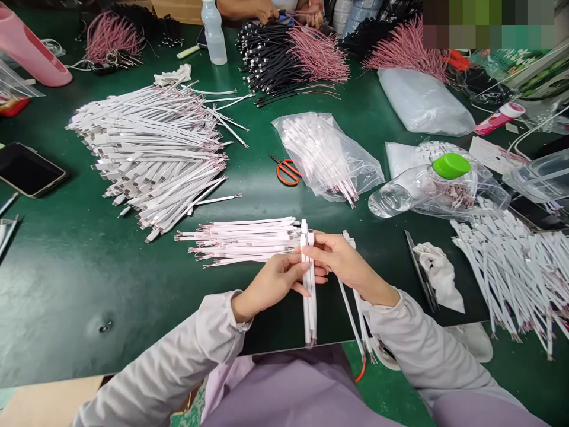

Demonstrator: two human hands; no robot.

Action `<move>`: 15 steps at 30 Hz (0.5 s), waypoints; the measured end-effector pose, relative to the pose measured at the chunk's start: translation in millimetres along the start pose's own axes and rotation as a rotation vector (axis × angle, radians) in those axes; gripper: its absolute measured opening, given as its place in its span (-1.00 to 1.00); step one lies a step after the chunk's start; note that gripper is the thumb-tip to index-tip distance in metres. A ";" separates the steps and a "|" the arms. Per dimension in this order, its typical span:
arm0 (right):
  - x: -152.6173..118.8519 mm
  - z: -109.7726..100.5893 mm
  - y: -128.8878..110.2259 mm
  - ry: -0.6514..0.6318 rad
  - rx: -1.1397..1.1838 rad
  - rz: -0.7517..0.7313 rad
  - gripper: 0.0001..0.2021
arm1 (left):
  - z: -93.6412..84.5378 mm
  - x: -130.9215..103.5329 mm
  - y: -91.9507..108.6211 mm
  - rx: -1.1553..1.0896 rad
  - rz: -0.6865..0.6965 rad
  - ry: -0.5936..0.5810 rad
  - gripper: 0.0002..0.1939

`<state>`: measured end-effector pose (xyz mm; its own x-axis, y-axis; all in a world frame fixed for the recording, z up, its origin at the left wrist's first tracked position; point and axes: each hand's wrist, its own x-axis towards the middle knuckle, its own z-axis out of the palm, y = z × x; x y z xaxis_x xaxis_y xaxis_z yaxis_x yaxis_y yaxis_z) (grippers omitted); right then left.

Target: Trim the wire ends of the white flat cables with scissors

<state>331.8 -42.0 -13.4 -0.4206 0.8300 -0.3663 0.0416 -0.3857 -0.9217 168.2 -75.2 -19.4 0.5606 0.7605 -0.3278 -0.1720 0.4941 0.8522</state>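
Both of my hands meet at the front edge of the table around a small bundle of white cables, which stands lengthwise toward me with its connectors at the far end. My left hand pinches the bundle at its middle from the left. From the right, my right hand grips it higher up, near the connectors. Just behind my left hand lies a row of white cables with stripped reddish wire ends to the left. A few loose white cables lie partly under my right wrist.
A large pile of white cables spreads at the left, another pile at the right. Orange-handled scissors lie beside a plastic bag of cables. A green-capped bottle lies right. Across the table are a person's hands.
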 end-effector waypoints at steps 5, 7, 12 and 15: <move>-24.7 -19.2 -25.1 0.259 0.008 -0.071 -0.63 | 0.5 -20.0 7.0 0.535 0.113 -0.112 -0.66; -41.4 -33.5 -37.9 0.322 -0.037 -0.036 -0.60 | -12.8 -27.5 16.7 0.856 0.266 0.017 -0.76; -63.6 -63.8 -30.6 0.280 -0.346 0.104 -0.50 | -55.1 -25.6 44.6 1.561 0.329 0.280 -0.27; -61.3 -74.8 -10.7 0.348 -0.756 0.127 -0.54 | -59.4 -16.5 56.0 1.837 0.211 0.203 -0.40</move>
<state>424.9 -58.6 9.3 -0.0734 0.9232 -0.3773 0.7175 -0.2138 -0.6629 101.2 -35.0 9.5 0.5319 0.8420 -0.0904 0.8428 -0.5160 0.1527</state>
